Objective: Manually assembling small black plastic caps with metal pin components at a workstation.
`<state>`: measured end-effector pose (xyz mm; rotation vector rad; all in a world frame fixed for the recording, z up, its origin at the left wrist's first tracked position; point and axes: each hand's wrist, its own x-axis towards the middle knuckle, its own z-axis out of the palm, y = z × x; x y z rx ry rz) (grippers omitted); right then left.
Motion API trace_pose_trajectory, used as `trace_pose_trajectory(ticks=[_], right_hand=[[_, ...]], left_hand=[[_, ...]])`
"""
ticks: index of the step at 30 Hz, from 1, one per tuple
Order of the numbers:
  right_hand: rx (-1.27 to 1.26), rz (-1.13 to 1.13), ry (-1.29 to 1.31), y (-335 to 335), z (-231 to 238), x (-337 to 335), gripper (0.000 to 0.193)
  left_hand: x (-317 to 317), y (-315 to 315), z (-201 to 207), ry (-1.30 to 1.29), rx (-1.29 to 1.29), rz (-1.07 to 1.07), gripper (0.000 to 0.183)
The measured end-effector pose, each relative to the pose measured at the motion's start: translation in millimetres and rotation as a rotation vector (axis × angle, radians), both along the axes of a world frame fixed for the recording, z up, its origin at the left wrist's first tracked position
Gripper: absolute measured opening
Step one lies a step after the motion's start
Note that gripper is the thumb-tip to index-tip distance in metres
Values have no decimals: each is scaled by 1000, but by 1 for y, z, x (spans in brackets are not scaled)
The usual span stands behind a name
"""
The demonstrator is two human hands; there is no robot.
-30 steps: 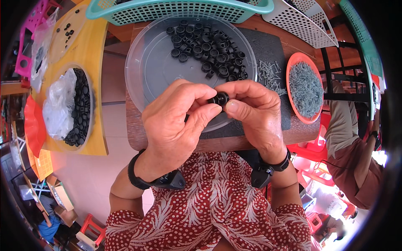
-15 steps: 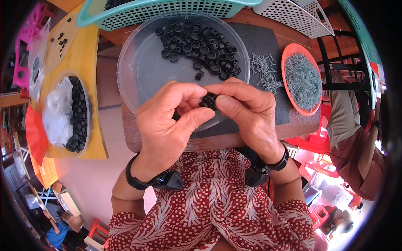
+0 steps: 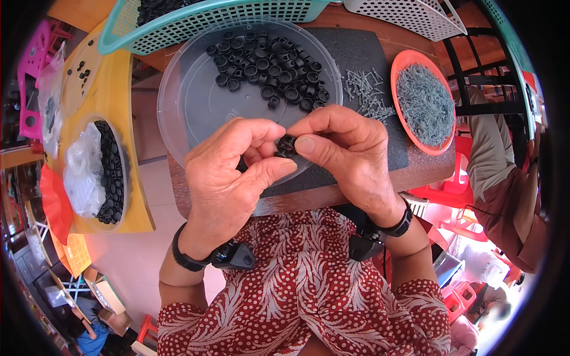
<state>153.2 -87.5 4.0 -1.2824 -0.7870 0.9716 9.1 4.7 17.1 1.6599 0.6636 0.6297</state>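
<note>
A small black plastic ring-shaped part (image 3: pixel 286 146) sits between my two hands, over the near edge of a clear round tub. My left hand (image 3: pixel 228 169) is closed, its thumb and forefinger against the part's left side. Another dark piece (image 3: pixel 241 164) shows partly inside the left palm, mostly hidden. My right hand (image 3: pixel 350 155) pinches the part from the right with thumb and forefinger. Beyond the hands, the clear tub (image 3: pixel 178 118) holds many loose black ring parts (image 3: pixel 261 65) at its far right side.
Loose screws (image 3: pixel 365 92) lie on a dark mat (image 3: pixel 356 44) beside an orange bowl (image 3: pixel 396 71) full of screws. Green (image 3: pixel 237 24) and white (image 3: pixel 409 18) baskets stand behind. On the yellow table (image 3: pixel 139 202) at left is a tub of black parts (image 3: pixel 113 178). Another person (image 3: pixel 504 184) sits at right.
Both hands keep hold of the black part, which looks slightly turned between the fingertips. The whole view has shifted a little, so the tub and bowl appear further left.
</note>
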Motion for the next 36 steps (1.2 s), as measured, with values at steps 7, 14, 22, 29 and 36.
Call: trace_pose_trajectory(ticks=[7,14,22,29,36], right_hand=[[3,18,-51,0,-1,2,9],[48,4,-170,0,-2,1,9],[25,-3,-170,0,-1,-1,8],[-2,-17,-178,-1,-1,-1,8],[-14,-64,-82,2,2,-4,6]], left_hand=[[2,2,6,83,-48,-13,32],[5,3,7,128,20,-51,32],[4,8,3,159,48,-93,28],[3,6,-10,106,229,-127,30],[8,6,-15,32,547,-122,32]])
